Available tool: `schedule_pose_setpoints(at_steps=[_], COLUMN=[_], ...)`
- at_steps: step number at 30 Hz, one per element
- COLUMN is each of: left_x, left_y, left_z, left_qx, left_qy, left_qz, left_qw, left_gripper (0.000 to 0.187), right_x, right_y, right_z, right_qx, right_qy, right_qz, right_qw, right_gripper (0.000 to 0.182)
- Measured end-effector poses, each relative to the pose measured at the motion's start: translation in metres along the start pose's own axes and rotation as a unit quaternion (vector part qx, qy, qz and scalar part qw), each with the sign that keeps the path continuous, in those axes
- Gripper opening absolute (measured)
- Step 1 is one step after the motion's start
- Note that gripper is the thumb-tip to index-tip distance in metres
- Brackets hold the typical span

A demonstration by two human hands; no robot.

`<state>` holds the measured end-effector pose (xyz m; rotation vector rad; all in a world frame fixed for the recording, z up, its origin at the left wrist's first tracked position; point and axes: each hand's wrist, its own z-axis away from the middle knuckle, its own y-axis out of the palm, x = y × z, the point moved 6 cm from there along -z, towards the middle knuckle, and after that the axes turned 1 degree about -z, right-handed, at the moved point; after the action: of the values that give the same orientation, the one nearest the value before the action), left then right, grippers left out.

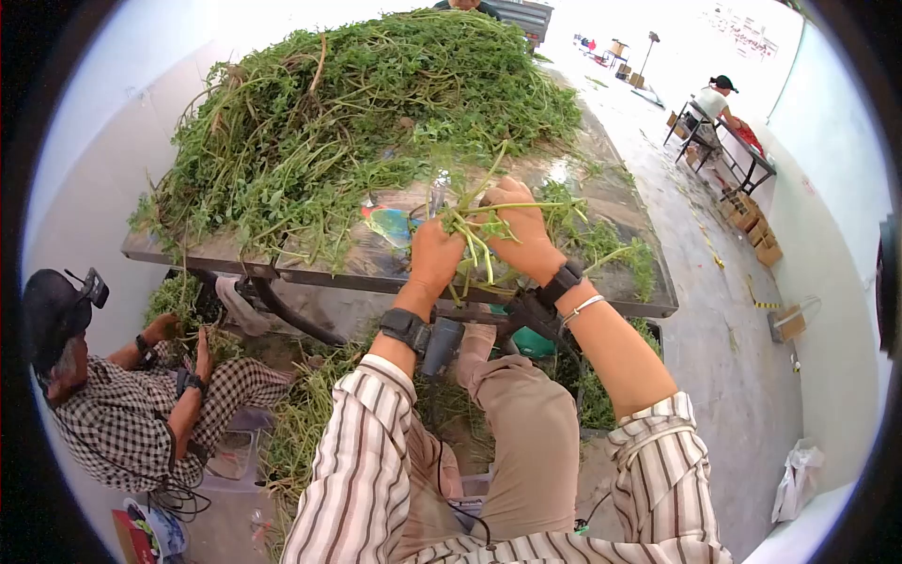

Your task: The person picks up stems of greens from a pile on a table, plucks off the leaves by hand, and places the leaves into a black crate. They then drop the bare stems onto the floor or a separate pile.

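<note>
Above the near edge of the table, my left hand point(438, 254) and my right hand point(521, 233) are close together, with their fingers closed. Between them is a small bunch of leafy green stems point(479, 226), pale at the cut or root ends, with stems sticking out upward and to the right. Both hands grip this bunch; my fingers hide part of it. Behind them a big heap of the same leafy plants point(376, 113) covers most of the table point(376, 279). Loose sprigs point(620, 254) lie by my right hand.
A co-worker point(122, 404) in checked clothes sits at the left, handling greens. More stems point(305, 437) lie on the floor beside my legs. A colourful packet point(387, 226) rests on the table. Further right, another person point(714, 103) sits at a desk near cardboard boxes point(749, 221).
</note>
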<state>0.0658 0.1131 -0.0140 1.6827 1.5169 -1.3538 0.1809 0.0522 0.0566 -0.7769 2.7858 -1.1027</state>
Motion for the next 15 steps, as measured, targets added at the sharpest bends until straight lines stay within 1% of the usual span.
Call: schedule_pose_setpoints(at_steps=[1,2,3,4,5,7,8,9,11,12,13,14,15], left_x=[-0.005,-0.007,-0.005,-0.004,-0.003,-0.005,-0.006,-0.007,-0.002,0.001,0.003,0.005,0.007], left_y=[-0.001,-0.001,-0.002,-0.002,-0.001,-0.002,-0.001,0.001,0.001,0.000,0.001,0.002,0.002], left_z=[0.002,0.003,0.003,0.002,0.002,0.002,0.002,0.002,0.002,0.001,0.000,-0.001,-0.002], left_qx=[-0.005,-0.008,-0.009,-0.014,-0.020,-0.018,-0.015,-0.014,-0.013,-0.014,-0.005,0.005,0.005], left_qy=[0.006,0.011,0.010,0.010,0.009,0.011,0.013,0.013,-0.001,0.000,-0.001,-0.002,-0.001], left_qz=[-0.004,-0.008,-0.008,-0.008,-0.006,-0.001,-0.002,-0.001,0.019,0.016,0.016,0.016,0.015], left_qw=[1.000,1.000,1.000,1.000,1.000,1.000,1.000,1.000,1.000,1.000,1.000,1.000,1.000], left_gripper=[0.025,0.025,0.025,0.024,0.024,0.024,0.023,0.023,0.023,0.023,0.027,0.031,0.031], right_x=[-0.008,-0.020,-0.039,-0.045,-0.044,-0.040,-0.046,-0.041,-0.021,-0.015,-0.012,-0.011,-0.011], right_y=[0.006,0.003,-0.003,-0.010,-0.012,-0.030,-0.025,-0.027,-0.022,-0.018,-0.019,-0.015,-0.011], right_z=[0.000,-0.001,-0.002,-0.005,-0.005,-0.009,-0.012,-0.011,-0.015,-0.016,-0.018,-0.020,-0.020], right_qx=[0.008,0.008,0.007,0.007,0.008,-0.059,-0.059,-0.059,0.046,-0.013,-0.015,0.038,0.091], right_qy=[0.023,0.022,0.057,0.091,0.092,0.072,0.150,0.150,0.201,0.091,0.089,0.114,0.139], right_qz=[0.000,-0.001,0.022,0.046,0.047,-0.008,-0.073,-0.072,-0.142,-0.107,-0.109,-0.099,-0.087], right_qw=[1.000,1.000,0.998,0.995,0.995,0.996,0.984,0.984,0.968,0.990,0.990,0.988,0.982], right_gripper=[0.013,0.013,0.013,0.013,0.013,0.013,0.013,0.013,0.015,0.021,0.021,0.023,0.025])
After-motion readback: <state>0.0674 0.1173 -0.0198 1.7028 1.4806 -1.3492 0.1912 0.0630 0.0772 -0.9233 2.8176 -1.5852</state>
